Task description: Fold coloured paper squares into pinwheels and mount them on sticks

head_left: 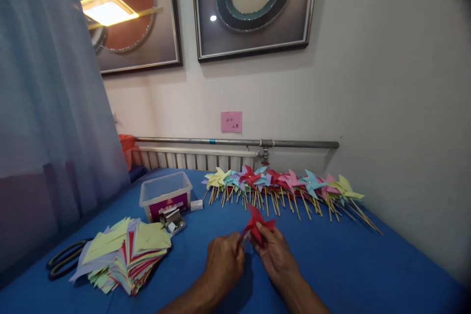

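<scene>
We see a red folded-paper pinwheel [259, 224] held just above the blue cloth-covered table [349, 260], to the right of the clear plastic box with a magenta label [165, 195] and nearer to us than it. Its sharpest blade points up and away from us, towards the wall, and a second blade reaches out to the right. Its long axis runs from that upper tip down to the fingers, leaning slightly left. We cannot tell whether a stick is fitted.

The left hand [224, 259] comes in from below with the knuckles up and the fingers curled narrow, pinching the pinwheel's lower left edge. The right hand [278, 255] lies palm down beside it. Its thumb and fingers are closed on the lower right of the paper, so both hands hold the same piece, and they nearly touch.

In front of the box and to its left we find a fanned stack of coloured paper squares [123, 252], with black-handled scissors [64, 257] further left still. A small metal stapler [173, 219] sits just in front of the box. To the right of the box a row of multicoloured paper pinwheels on wooden sticks [283, 186] lies along the wall. Behind the box we see a white radiator [191, 159] under a grey metal pipe [235, 143], with a pink paper note [231, 121] and two framed pictures [253, 5] on the pale wall above. A sheer blue curtain [47, 83] hangs to the left of the box.
</scene>
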A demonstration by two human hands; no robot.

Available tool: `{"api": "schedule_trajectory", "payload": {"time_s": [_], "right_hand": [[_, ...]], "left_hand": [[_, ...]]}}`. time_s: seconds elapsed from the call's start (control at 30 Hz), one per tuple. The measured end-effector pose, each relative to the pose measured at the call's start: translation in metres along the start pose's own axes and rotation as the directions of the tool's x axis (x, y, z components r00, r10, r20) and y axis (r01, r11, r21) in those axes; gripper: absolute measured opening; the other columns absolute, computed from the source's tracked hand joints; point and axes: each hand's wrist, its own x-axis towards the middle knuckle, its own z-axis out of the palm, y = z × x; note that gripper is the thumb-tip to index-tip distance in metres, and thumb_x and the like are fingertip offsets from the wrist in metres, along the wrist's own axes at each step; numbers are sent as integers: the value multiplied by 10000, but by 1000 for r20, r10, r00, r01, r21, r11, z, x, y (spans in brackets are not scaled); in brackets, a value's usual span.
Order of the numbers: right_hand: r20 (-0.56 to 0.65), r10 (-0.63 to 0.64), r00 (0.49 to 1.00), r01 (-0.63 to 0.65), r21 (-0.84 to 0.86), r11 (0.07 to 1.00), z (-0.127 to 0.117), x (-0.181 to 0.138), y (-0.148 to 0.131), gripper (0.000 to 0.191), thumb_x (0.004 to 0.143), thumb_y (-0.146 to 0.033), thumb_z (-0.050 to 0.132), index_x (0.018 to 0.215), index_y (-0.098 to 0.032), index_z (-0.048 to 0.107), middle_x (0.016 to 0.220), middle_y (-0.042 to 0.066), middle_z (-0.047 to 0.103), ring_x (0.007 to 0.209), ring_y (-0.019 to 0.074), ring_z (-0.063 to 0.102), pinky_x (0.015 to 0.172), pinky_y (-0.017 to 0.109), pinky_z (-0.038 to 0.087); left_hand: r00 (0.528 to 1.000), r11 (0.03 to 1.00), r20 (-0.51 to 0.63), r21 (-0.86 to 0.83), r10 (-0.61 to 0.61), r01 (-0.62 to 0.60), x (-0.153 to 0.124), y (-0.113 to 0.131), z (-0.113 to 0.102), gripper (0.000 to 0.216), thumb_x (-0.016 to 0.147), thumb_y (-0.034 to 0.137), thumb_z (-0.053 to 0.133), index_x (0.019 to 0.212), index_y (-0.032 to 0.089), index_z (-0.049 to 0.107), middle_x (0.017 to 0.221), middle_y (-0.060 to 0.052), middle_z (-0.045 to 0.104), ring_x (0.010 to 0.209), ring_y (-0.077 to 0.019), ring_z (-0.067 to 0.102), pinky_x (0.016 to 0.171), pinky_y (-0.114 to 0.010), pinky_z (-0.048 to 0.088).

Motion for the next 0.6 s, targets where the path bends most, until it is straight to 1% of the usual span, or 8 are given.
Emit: {"api": "schedule_trajectory", "payload": {"time_s": [0.17, 0.37, 0.5, 0.6], "right_hand": [[-21, -8, 1000, 8, -8, 1000, 0, 1, 0, 357, 501, -287, 975, 697, -206, 689, 684, -25, 712, 651, 142, 664, 643, 273, 602], [-27, 0, 1000, -1, -16, 1000, 0, -1, -1, 353, 514, -286, 968, 716, -200, 691, 706, -12, 729, 668, 151, 671, 656, 287, 614], [-84, -27, 996, 26, -22, 999, -3, 4, -5, 347, 517, -257, 956, 718, -205, 678, 687, -21, 722, 653, 144, 666, 635, 275, 607], [-141, -68, 988, 64, -35, 997, -7, 10, -10, 351, 521, -250, 949, 718, -207, 662, 678, -23, 719, 636, 141, 666, 604, 262, 592]], "left_hand": [[1000, 1000, 1, -2, -15, 15, -1, 4, -1, 264, 945, 156, 435, 848, 191, 678, 750, -70, 747, 646, -183, 664, 604, -297, 309], [998, 998, 18, -24, -61, 61, 0, 4, -3, 245, 960, 191, 455, 913, 199, 696, 792, -60, 755, 700, -186, 675, 632, -294, 319], [995, 993, 38, -72, -96, 98, 1, 4, -4, 221, 950, 195, 486, 953, 204, 707, 818, -35, 748, 740, -173, 658, 671, -281, 341], [990, 991, 74, -46, -121, 124, 1, 2, -5, 192, 926, 188, 521, 913, 202, 712, 868, -31, 739, 804, -170, 651, 703, -275, 349]]}}
